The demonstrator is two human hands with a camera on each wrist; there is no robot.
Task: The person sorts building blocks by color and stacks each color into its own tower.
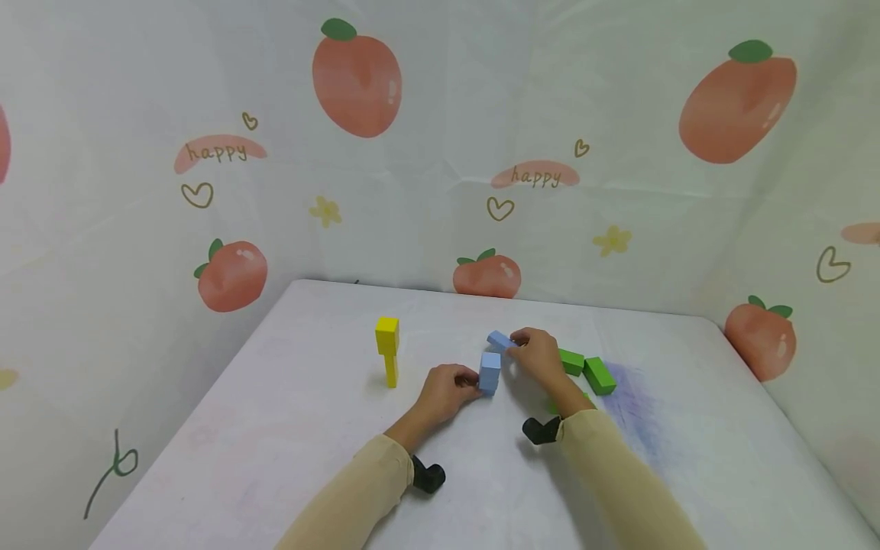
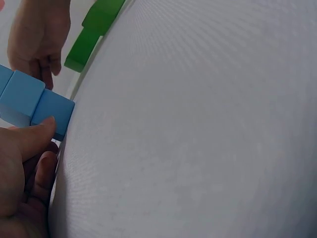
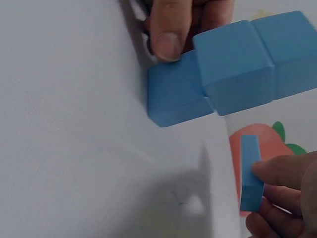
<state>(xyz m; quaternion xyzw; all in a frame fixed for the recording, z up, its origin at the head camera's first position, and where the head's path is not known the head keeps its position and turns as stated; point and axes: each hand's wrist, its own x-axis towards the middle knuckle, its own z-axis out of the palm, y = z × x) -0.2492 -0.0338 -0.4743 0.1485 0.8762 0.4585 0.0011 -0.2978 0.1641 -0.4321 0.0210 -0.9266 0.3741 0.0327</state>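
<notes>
A small tower of light blue blocks (image 1: 490, 373) stands on the table, its blocks stacked one on another. Around the lowest blue block (image 2: 55, 110) my left hand (image 1: 445, 393) keeps its grip, thumb on one face. My right hand (image 1: 539, 355) pinches a separate long blue block (image 3: 250, 171) between thumb and fingers. That block is held off the table, behind and to the right of the tower, apart from it. Part of the left hand's fingers is hidden by the tower in the right wrist view.
Left of the hands, a yellow block (image 1: 388, 336) is balanced on a thin upright yellow block (image 1: 391, 370). To the right lie green blocks (image 1: 600, 376), some partly hidden behind the right forearm. A printed cloth (image 1: 426, 191) hangs behind the table.
</notes>
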